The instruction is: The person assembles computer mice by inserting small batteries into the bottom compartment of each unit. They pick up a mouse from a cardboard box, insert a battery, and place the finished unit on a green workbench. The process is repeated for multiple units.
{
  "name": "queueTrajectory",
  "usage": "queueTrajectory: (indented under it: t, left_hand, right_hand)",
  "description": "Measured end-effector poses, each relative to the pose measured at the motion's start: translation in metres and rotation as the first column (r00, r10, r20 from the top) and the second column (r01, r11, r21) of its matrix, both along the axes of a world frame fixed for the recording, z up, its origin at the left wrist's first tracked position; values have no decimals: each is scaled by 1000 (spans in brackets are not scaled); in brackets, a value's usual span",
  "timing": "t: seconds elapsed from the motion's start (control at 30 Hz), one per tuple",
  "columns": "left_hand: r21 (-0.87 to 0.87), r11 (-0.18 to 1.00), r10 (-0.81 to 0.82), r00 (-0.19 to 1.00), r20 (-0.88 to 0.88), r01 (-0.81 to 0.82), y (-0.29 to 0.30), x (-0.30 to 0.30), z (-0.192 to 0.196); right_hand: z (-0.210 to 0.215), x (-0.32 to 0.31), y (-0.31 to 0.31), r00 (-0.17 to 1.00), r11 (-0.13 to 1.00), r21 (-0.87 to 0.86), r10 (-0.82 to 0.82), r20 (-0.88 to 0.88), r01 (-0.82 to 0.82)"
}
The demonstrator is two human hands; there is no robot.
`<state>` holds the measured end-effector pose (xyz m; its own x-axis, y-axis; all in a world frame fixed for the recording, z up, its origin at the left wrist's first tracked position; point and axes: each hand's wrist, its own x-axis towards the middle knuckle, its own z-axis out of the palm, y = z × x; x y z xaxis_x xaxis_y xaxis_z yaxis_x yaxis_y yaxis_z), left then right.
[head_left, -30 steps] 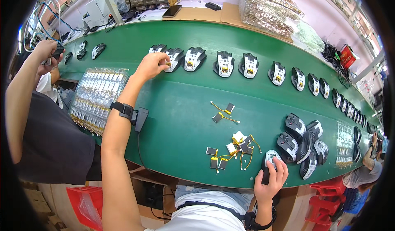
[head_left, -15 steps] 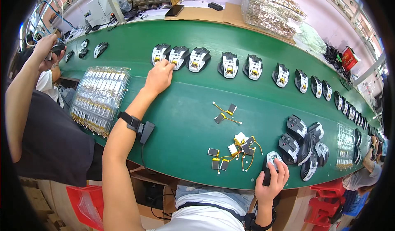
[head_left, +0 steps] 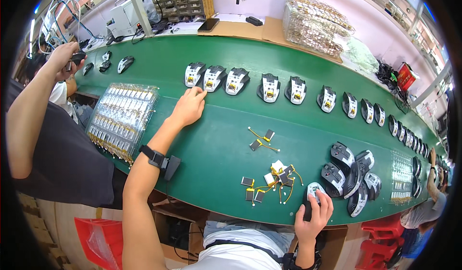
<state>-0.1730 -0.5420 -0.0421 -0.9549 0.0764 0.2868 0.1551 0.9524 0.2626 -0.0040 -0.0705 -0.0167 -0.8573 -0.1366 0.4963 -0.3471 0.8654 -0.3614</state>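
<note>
"Glossy green bench (head_left: 216, 140) runs in a bowed sweep below a smooth pink wall (head_left: 260, 3); flat tan cardboard (head_left: 243, 29) lies along its back, carrying a bulky, clear-wrapped pack (head_left: 315, 24) of glinting pieces; where are the hands in this head view?"

"Left hand (head_left: 189, 107) reaches forward, palm down, fingers drawn narrow; their tips are at the lower end of the far-row mouse (head_left: 213, 79), second from the row's left end; I cannot tell whether they touch it or pinch anything."

"And the other?"

"Right hand (head_left: 313, 217) curls over the near mouse (head_left: 315, 189) at the bench's front edge; fingertips rest on its pale upper face, thumb along the dark, rounded side, so it is held."

"What lies between them?"

"Flat pouch cells (head_left: 284, 177), some grey, some white, lie in a loose heap with thin, curling leads and small white plugs; two more lie just above, apart from the heap."

"Anything at the sides?"

"Clear plastic tray (head_left: 125, 118) on the left, ribbed with rows of silvery cells; on the right, dark, curved mice (head_left: 353, 173) with pale grey panels, crowded together, several touching; below the bench, an angular red bin (head_left: 98, 241), glossy, with crumpled film inside."
</note>
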Motion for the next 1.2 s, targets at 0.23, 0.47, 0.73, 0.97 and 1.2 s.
queueTrajectory:
  t: [0.23, 0.47, 0.73, 0.97, 1.2]
  left_hand:
    - [292, 943, -144, 987, -78, 160, 79, 76, 61]
    - [991, 123, -486, 867, 113, -61, 206, 193, 76]
    - [772, -515, -497, 863, 85, -373, 238, 207, 43]
    - [828, -496, -431, 902, 27, -263, 205, 219, 31]
    - [795, -559, -423, 906, -30, -235, 220, 216, 26]
  right_hand:
    - [6, 4, -2, 999, 998, -43, -43, 24, 44]
    - [58, 9, -14, 977, 748, -645, 212, 9, -156]
    - [91, -31, -42, 553, 579, -649, 785, 280, -493]
    - [73, -159, -80, 774, 824, 49, 509, 377, -565]
    - [42, -196, -157, 776, 817, 131, 465, 426, -561]
